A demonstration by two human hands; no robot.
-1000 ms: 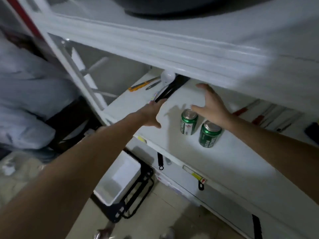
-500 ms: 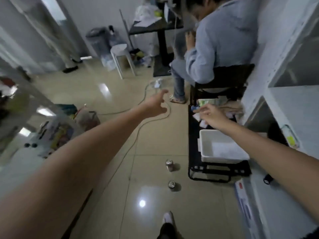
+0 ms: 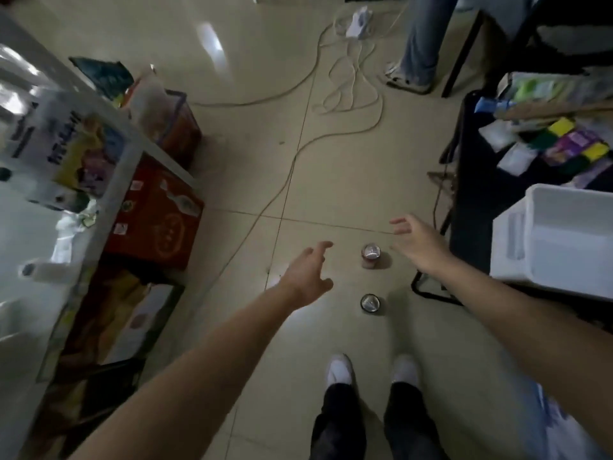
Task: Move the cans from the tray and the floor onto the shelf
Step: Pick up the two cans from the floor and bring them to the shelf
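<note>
Two cans stand upright on the tiled floor in front of my feet. The far can [image 3: 371, 256] has a reddish side and a silver top. The near can [image 3: 370, 303] is dark with a silver top. My left hand [image 3: 306, 275] hovers open to the left of the cans, fingers spread, holding nothing. My right hand [image 3: 418, 244] hovers open just right of the far can, also holding nothing. The white tray [image 3: 560, 237] sits on a black stand at the right and looks empty. The shelf is out of view.
White cables [image 3: 335, 104] trail across the floor beyond the cans. Red and orange cartons [image 3: 156, 220] sit under a white table at the left. A seated person's legs [image 3: 418, 44] and a chair are at the top right. A black rack with packets [image 3: 564, 141] stands behind the tray.
My view swung from the shelf with two green cans down to the floor. Both hands left the shelf and now reach down towards the two floor cans.
</note>
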